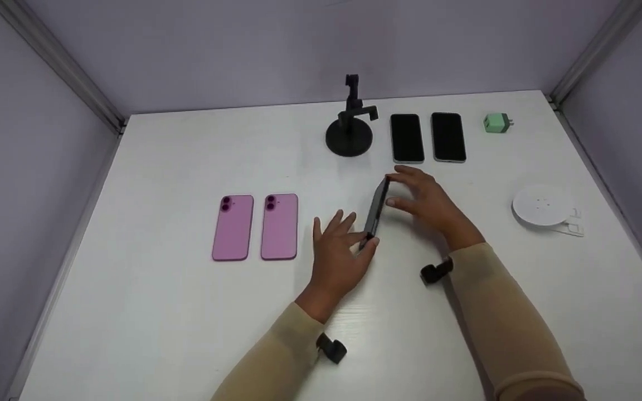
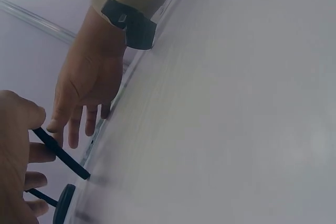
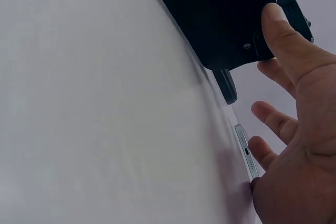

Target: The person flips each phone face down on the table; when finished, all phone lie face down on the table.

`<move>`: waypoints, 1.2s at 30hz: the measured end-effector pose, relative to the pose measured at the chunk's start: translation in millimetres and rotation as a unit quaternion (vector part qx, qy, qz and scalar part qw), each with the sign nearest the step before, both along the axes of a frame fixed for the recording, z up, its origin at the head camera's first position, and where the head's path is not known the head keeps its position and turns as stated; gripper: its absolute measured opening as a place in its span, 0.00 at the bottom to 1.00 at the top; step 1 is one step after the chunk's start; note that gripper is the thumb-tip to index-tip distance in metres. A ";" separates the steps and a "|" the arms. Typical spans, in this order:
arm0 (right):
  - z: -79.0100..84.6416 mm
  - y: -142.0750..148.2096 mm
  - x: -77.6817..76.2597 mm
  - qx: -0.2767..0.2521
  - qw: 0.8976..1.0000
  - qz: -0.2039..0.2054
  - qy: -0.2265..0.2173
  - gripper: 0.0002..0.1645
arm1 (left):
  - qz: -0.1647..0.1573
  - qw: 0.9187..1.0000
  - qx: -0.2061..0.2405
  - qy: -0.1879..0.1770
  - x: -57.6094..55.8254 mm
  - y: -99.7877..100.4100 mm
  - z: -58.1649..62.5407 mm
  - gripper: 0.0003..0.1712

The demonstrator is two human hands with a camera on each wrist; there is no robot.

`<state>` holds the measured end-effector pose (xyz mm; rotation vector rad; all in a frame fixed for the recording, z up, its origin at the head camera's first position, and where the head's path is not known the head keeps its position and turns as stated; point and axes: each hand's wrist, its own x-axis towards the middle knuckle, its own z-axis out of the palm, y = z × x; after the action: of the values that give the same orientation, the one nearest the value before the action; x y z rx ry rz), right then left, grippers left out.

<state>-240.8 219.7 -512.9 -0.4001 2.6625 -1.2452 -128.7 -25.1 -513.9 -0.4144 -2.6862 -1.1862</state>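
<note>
Both hands hold a dark phone (image 1: 378, 207) (image 3: 226, 19) tilted up on edge over the middle of the table. My left hand (image 1: 336, 262) pinches its near end between thumb and index finger, with the other fingers spread. At the far end, the thumb and index finger of my right hand (image 1: 429, 203) grip it. In the right wrist view that thumb lies on the dark face beside a small round lens or light. From the left wrist camera the phone (image 2: 68, 158) shows only as a thin dark bar.
Two pink phones (image 1: 233, 227) (image 1: 279, 226) lie face down at left. Behind the hands are a black stand (image 1: 349, 139) and two phones (image 1: 407, 138) (image 1: 448, 137), screens up. A green charger plug (image 1: 497, 122) and a white round stand (image 1: 541, 205) lie at right.
</note>
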 end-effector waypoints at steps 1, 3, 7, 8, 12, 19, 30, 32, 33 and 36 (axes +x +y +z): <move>-0.9 0.1 -0.2 -0.007 1.000 -0.002 -0.003 0.38 | 0.005 1.000 0.018 -0.002 0.4 -0.9 -0.3 0.19; -2.0 -0.1 -0.6 -0.019 1.000 -0.005 -0.009 0.36 | 0.017 0.999 0.046 -0.007 0.3 -2.9 -1.6 0.16; -1.8 -2.8 -1.6 -0.018 1.000 -0.008 -0.020 0.34 | 0.043 0.996 0.069 -0.021 -1.0 -6.5 -2.0 0.14; -1.4 -4.6 -2.3 -0.013 1.000 -0.007 -0.020 0.33 | 0.048 0.996 0.072 -0.022 -1.3 -7.5 -1.9 0.14; -0.2 -13.2 -6.1 0.017 0.999 -0.017 -0.021 0.31 | 0.062 0.995 0.078 -0.018 -1.5 -10.8 -1.6 0.14; 0.8 -30.3 -9.9 0.093 0.995 -0.042 -0.002 0.28 | 0.070 0.995 0.067 -0.012 -0.5 -16.5 -2.1 0.14; 0.0 -30.7 -11.0 0.152 0.988 0.003 0.007 0.39 | 0.073 0.997 0.014 -0.033 0.8 -30.5 -3.5 0.16; -0.1 -29.5 -10.0 0.149 0.989 0.010 0.002 0.41 | 0.072 0.997 -0.002 -0.033 1.6 -32.4 -2.8 0.17; 0.0 -29.2 -9.4 0.149 0.989 0.012 0.000 0.42 | 0.071 0.997 -0.012 -0.035 1.8 -33.1 -2.2 0.18; 0.4 -28.7 -7.7 0.146 0.989 0.015 -0.004 0.44 | 0.069 0.996 -0.049 -0.042 2.3 -35.3 -0.7 0.21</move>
<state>-248.5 191.0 -512.5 -0.3865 2.7633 -0.8257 -126.5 -60.4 -514.6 -0.1914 -2.8010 -1.0596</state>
